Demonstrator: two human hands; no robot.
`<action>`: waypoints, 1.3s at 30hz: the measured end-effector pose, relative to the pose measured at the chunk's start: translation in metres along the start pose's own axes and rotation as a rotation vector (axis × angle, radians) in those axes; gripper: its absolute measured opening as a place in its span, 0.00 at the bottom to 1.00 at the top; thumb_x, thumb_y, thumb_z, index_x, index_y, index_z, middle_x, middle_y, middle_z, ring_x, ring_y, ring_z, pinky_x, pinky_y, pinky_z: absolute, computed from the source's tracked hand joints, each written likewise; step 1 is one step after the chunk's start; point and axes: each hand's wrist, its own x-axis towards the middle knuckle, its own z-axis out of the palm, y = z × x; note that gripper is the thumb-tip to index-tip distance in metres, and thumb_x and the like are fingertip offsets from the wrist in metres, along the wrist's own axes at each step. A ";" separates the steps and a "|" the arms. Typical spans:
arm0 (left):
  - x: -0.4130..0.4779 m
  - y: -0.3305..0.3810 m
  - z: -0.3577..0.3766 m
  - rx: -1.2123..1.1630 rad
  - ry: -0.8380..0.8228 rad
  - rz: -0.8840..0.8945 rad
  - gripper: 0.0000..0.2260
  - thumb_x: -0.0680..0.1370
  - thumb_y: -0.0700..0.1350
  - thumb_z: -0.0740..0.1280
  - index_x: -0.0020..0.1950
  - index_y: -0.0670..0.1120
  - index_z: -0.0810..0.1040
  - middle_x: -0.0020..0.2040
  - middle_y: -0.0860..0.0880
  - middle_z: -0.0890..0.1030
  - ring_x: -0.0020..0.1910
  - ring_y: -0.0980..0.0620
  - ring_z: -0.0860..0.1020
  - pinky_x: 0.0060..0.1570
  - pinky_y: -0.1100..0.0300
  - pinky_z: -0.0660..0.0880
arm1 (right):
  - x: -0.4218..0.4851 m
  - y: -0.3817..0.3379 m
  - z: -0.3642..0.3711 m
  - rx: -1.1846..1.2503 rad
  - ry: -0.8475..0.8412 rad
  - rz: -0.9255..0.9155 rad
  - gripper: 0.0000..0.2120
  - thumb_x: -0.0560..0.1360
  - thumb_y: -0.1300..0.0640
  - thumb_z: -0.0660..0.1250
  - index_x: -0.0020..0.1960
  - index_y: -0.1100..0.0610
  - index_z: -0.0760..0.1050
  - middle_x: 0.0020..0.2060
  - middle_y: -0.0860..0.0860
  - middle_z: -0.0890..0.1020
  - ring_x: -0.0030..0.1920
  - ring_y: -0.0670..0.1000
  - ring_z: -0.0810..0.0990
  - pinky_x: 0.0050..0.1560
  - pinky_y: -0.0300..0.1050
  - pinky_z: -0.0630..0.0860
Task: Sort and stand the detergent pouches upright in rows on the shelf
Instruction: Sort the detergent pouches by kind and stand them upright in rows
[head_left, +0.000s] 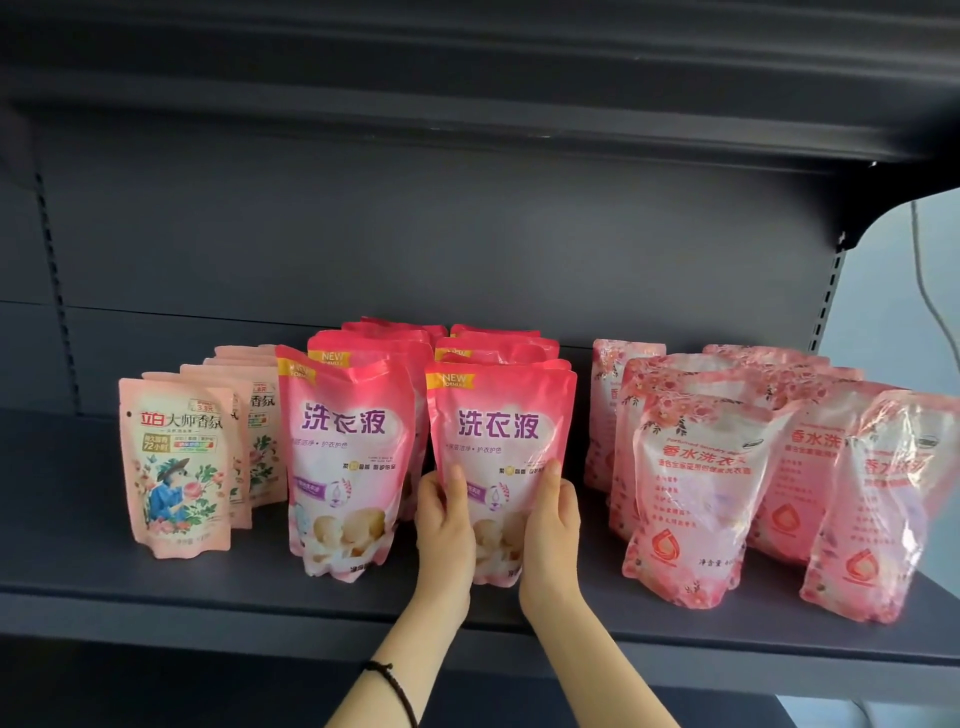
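a dark grey metal shelf (156, 587) with a matching back panel (415, 234); another shelf (467, 78) overhangs above. pale daylight shows at right.

Two hands (447, 525), about six pale peach pouches (176, 467), roughly eight bright pink detergent pouches (345, 457), and some six rose-patterned translucent pouches (696, 499).

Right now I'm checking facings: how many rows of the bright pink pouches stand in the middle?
2. The left row stands free; the right row's front pouch is held by the left hand and right hand. Pouches behind are partly hidden.
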 end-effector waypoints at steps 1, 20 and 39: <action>0.000 0.001 0.000 0.008 0.003 0.008 0.14 0.73 0.64 0.57 0.49 0.56 0.71 0.49 0.51 0.79 0.49 0.53 0.80 0.44 0.60 0.77 | 0.000 0.000 0.000 -0.007 -0.008 0.000 0.20 0.77 0.38 0.56 0.50 0.54 0.73 0.48 0.54 0.82 0.48 0.53 0.83 0.51 0.53 0.81; -0.002 0.091 -0.033 1.132 -0.129 1.064 0.09 0.74 0.47 0.66 0.51 0.46 0.79 0.50 0.51 0.79 0.51 0.48 0.77 0.50 0.56 0.69 | -0.002 -0.123 -0.044 -1.348 -0.312 -0.704 0.07 0.76 0.56 0.62 0.43 0.59 0.75 0.35 0.53 0.81 0.35 0.55 0.78 0.37 0.51 0.77; 0.001 0.161 0.109 1.598 -0.581 1.198 0.12 0.78 0.61 0.58 0.53 0.58 0.75 0.42 0.61 0.74 0.46 0.60 0.67 0.55 0.59 0.62 | 0.069 -0.268 -0.154 -1.895 -0.688 -1.168 0.13 0.77 0.40 0.59 0.59 0.42 0.71 0.51 0.42 0.78 0.49 0.48 0.79 0.45 0.48 0.78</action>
